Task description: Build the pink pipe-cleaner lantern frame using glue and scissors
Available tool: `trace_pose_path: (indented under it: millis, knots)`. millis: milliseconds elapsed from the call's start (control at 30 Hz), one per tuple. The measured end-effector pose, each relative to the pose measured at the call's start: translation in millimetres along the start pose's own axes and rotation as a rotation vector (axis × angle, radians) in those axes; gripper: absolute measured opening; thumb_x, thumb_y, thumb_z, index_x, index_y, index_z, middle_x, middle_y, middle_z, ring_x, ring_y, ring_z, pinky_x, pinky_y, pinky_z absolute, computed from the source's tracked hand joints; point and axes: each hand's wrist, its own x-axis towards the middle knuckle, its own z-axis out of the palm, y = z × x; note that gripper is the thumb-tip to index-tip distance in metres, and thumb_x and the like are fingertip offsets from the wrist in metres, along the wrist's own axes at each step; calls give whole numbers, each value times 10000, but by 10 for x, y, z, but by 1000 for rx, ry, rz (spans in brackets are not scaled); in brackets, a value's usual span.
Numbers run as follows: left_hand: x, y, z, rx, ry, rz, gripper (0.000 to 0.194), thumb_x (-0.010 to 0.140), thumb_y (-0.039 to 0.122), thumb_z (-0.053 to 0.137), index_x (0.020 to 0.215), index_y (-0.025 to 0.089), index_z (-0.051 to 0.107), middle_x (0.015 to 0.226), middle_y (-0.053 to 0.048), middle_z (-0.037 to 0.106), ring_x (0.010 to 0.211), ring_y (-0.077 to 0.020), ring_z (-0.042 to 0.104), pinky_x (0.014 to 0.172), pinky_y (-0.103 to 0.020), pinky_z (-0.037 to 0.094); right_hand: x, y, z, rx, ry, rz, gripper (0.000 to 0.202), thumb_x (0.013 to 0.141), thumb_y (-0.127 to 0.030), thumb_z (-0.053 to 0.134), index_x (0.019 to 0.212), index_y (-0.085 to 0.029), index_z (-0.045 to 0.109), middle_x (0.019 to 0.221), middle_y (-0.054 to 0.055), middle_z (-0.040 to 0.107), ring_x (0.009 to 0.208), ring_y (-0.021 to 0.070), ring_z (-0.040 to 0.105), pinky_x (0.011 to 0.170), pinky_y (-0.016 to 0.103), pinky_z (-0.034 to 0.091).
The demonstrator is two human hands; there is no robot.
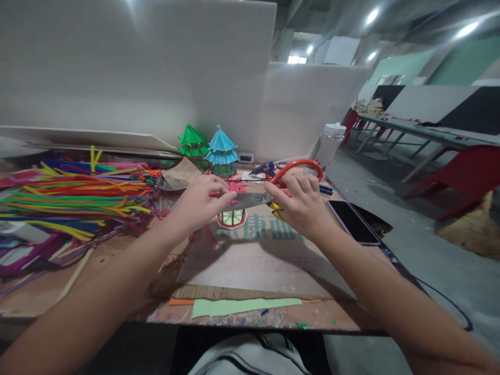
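My right hand grips a pair of scissors with a red-orange loop handle and some yellow on the lower handle. The blades point left, toward the fingers of my left hand. That hand is closed in a pinch at the blade ends; what it holds is hidden. Bright pink strips show just behind its fingertips, and I cannot tell whether they are held. Below the blades is a small round craft piece with a pale green top and a red and white rim.
Colourful pipe cleaners are heaped at the left. A green paper-roofed model and a blue one stand at the back. A phone lies at the right, before a clear bottle. A light green strip lies along the front edge.
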Motion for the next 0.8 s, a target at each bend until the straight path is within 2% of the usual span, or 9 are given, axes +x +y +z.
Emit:
trace_pose_path:
  millis: [133, 200, 267, 333, 400, 500, 567, 667, 800]
  knots:
    - [95, -61, -120, -41, 20, -42, 260, 922, 431, 573, 889, 219, 720, 920, -49, 726, 891, -259, 659, 849, -393, 500, 95, 103, 132, 49, 25, 61, 405, 911, -137, 578, 1284, -271, 658, 1152, 115, 629, 1081, 313, 506, 980, 472, 345]
    - [74, -165, -136, -118, 114, -146, 253, 950, 373, 502, 1013, 226, 697, 842, -23, 693, 769, -224, 634, 741, -348, 493, 70, 173, 202, 115, 27, 147, 410, 873, -145, 603, 1270, -233, 660, 1119, 129, 634, 1054, 317, 529, 962, 475, 375]
    - [33, -328, -96, -166, 232, -253, 256, 948, 306, 432, 1034, 218, 656, 784, -9, 637, 697, -204, 594, 676, -326, 475, 19, 248, 272, 251, 19, 269, 386, 859, -192, 623, 1243, -192, 658, 1086, 136, 642, 1027, 310, 552, 928, 453, 416]
    - [-6, -530, 4, -146, 281, -285, 174, 883, 265, 454, 918, 207, 614, 829, -24, 630, 790, -215, 603, 779, -348, 501, -46, 302, 356, 443, -30, 433, 355, 871, -266, 630, 1215, -177, 649, 1020, 110, 654, 940, 275, 577, 842, 399, 455]
    - [-30, -726, 145, -245, 153, -342, 186, 783, 261, 551, 948, 199, 611, 993, -51, 665, 984, -248, 622, 940, -392, 508, -122, 315, 461, 599, -101, 637, 326, 879, -348, 636, 1163, -186, 646, 914, 60, 652, 809, 229, 567, 731, 344, 456]
    - [-48, -918, 350, -370, -16, -380, 523, 708, 285, 634, 1220, 184, 598, 1196, -94, 694, 1082, -275, 667, 919, -411, 566, -254, 254, 632, 657, -155, 834, 303, 868, -428, 646, 1060, -194, 651, 783, 19, 620, 694, 197, 526, 640, 316, 415]
    - [-65, -960, 445, -442, -115, -368, 661, 688, 292, 685, 1331, 187, 569, 1267, -117, 698, 1100, -284, 699, 888, -398, 595, -334, 188, 722, 656, -172, 849, 293, 861, -446, 656, 1012, -195, 661, 751, 17, 611, 671, 195, 522, 619, 313, 401]
    - [-117, -943, 546, -532, -227, -321, 745, 694, 316, 753, 1398, 187, 546, 1285, -132, 705, 1080, -288, 734, 857, -383, 616, -410, 109, 784, 681, -200, 809, 289, 837, -447, 696, 994, -205, 676, 758, 18, 618, 671, 194, 539, 608, 306, 404]
    - [-200, -921, 722, -548, -213, -272, 678, 752, 355, 768, 1374, 175, 566, 1152, -101, 735, 1020, -256, 731, 866, -372, 605, -445, 92, 759, 716, -234, 751, 317, 838, -445, 707, 1044, -207, 671, 789, 22, 607, 684, 195, 545, 608, 308, 412]
